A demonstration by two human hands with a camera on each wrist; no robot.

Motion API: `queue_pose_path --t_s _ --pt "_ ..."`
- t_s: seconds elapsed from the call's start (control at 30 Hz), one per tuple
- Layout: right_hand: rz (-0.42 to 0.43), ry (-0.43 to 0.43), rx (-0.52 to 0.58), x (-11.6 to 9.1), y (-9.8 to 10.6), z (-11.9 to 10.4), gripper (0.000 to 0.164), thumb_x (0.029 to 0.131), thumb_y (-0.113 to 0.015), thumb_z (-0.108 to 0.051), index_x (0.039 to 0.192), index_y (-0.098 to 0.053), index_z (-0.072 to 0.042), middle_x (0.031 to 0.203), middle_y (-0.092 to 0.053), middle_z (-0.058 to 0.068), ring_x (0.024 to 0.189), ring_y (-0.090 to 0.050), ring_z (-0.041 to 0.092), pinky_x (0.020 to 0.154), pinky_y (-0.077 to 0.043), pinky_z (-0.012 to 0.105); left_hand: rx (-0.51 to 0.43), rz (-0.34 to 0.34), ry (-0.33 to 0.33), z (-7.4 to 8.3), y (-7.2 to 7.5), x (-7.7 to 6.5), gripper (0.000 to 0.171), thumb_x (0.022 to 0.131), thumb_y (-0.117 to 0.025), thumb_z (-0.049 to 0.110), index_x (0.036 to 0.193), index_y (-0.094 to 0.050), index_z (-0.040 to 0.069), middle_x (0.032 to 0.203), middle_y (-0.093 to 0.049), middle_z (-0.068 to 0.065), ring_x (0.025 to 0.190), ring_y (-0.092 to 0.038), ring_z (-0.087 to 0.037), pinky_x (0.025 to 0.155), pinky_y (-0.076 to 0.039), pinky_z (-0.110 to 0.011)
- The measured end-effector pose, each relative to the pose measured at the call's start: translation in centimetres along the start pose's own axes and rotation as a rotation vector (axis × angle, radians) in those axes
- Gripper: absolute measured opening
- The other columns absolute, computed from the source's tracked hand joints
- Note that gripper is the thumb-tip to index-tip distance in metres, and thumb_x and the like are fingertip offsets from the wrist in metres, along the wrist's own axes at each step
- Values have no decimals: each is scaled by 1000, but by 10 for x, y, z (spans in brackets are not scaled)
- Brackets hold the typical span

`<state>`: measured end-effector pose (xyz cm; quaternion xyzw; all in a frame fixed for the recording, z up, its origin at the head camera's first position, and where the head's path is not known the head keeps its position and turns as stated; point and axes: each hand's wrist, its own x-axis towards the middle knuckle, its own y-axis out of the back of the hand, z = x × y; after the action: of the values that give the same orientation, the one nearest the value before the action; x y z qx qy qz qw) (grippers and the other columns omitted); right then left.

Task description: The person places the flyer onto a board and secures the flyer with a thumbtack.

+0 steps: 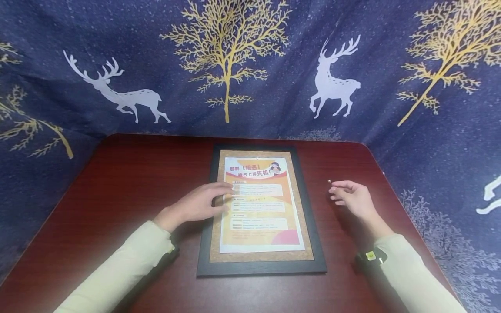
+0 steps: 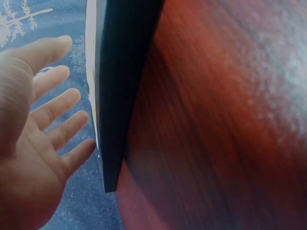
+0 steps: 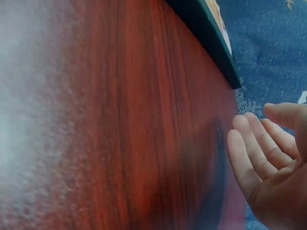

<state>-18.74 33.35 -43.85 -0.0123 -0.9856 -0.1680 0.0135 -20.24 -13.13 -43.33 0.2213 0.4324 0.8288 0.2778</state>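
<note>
A black-framed cork board (image 1: 308, 226) lies on the table with a printed orange and white poster (image 1: 256, 239) on its cork. My left hand (image 1: 205, 202) hovers at the poster's left side, fingers spread and extended over the paper. In the left wrist view its palm (image 2: 36, 167) shows bare, the fingertips near the frame's edge. My right hand (image 1: 354, 200) is over the table right of the board, its fingers loosely bent. A tiny shiny pin-like object (image 1: 329, 181) shows just beyond its fingertips. The right wrist view shows nothing between thumb and fingers (image 3: 261, 153).
The dark red wooden table (image 1: 129, 187) has rounded far corners. A dark blue cloth (image 1: 274, 100) printed with white deer and golden trees hangs behind and beside it. A small shiny spot (image 1: 257, 159) shows at the poster's top edge.
</note>
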Motion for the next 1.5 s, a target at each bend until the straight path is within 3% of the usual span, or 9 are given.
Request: queue_pose_path --t_s 0.23,0.4,0.67,0.97,1.23,1.5 --pt "46 -9 -108 9 3 5 32 97 -64 -4 122 -61 17 101 -75 17 77 -71 5 66 -60 27 7 -45 -6 -1 -1 1 51 88 -78 27 136 -65 14 146 -54 -7 136 -47 -25 113 -36 -45" --pt "86 -28 -168 15 5 8 36 95 -69 -9 122 -63 13 100 -76 10 77 -70 1 66 -60 25 29 -74 -9 -1 -2 2 54 88 -78 30 137 -63 15 149 -51 -6 139 -44 -25 115 -34 -45" --pt "93 -45 -141 23 10 13 39 94 -70 -6 125 -59 16 93 -76 4 76 -66 -8 66 -59 22 39 -90 -9 0 -1 4 58 87 -79 34 139 -62 16 152 -48 -5 141 -41 -26 115 -32 -48" --pt "67 -34 -211 31 10 13 37 93 -67 -1 126 -59 16 111 -67 33 74 -65 -7 62 -58 22 42 -121 -13 -1 -3 8 62 86 -79 39 142 -60 20 154 -46 0 144 -37 -20 117 -29 -45" --pt "42 -2 -313 38 6 10 33 91 -66 2 122 -62 14 105 -69 32 72 -64 -5 58 -55 20 39 -154 -16 0 -8 16 63 86 -77 44 144 -58 25 158 -40 3 146 -32 -18 118 -27 -45" --pt "47 -39 -351 46 6 13 33 89 -68 0 119 -64 13 101 -71 28 65 -62 -1 53 -52 19 52 -177 -27 1 -11 21 64 87 -76 46 145 -56 28 160 -36 4 149 -27 -18 119 -24 -45"
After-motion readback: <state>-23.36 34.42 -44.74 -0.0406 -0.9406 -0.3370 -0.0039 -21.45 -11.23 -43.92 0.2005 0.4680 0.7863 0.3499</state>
